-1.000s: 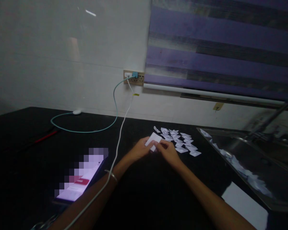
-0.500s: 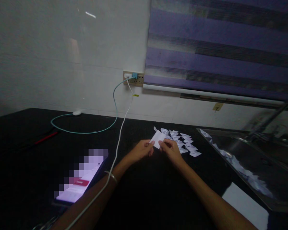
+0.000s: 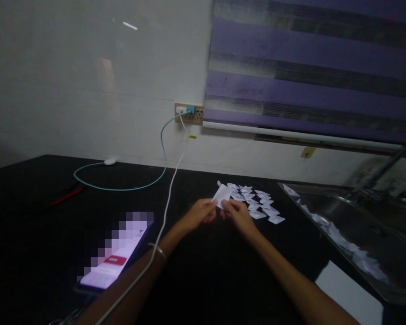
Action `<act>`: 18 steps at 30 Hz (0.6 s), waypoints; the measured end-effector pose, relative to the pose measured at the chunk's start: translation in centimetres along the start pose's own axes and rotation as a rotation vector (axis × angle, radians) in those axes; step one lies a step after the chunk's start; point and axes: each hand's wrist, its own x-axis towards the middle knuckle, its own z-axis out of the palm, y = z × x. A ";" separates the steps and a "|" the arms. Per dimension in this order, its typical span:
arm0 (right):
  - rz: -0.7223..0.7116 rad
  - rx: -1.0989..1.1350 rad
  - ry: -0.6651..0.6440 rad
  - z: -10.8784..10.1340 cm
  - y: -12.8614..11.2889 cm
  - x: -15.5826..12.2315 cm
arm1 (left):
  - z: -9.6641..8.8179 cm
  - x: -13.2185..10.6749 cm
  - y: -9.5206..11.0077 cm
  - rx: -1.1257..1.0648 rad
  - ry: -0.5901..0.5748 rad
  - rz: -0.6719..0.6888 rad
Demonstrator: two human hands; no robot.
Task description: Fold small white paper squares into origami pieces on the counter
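Note:
A small piece of white paper (image 3: 222,195), seemingly folded, is held above the dark countertop between both hands. My left hand (image 3: 203,211) pinches its lower left edge, thumb on top. Gripping the lower right side is my right hand (image 3: 236,211), its thumb also on the paper's face. Fingers under the paper are partly hidden. Just beyond and to the right, several folded white paper pieces (image 3: 255,204) with pointed ends lie in rows on the counter.
A lit phone (image 3: 118,257) lies left of my left forearm, and a white cable (image 3: 169,198) crosses that arm. At right is a metal sink (image 3: 328,201) with more folded papers (image 3: 345,241) along its edge. White sheets (image 3: 350,289) lie by my right forearm.
My right hand has shifted slightly left along the paper, closer to my left hand. The camera view has tilted a little; the folded pieces on the counter stay put.

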 end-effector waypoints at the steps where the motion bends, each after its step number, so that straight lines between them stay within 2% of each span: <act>1: -0.002 -0.016 -0.008 0.1 -0.2 -0.1 | 0.0 0.0 0.0 -0.003 -0.008 0.001; 12: -0.020 -0.054 -0.003 0.0 -0.1 -0.2 | 0.2 -0.3 0.5 0.021 -0.017 -0.066; 18: -0.011 -0.035 -0.013 0.2 0.1 -0.3 | 0.3 -0.4 0.4 0.058 0.022 -0.079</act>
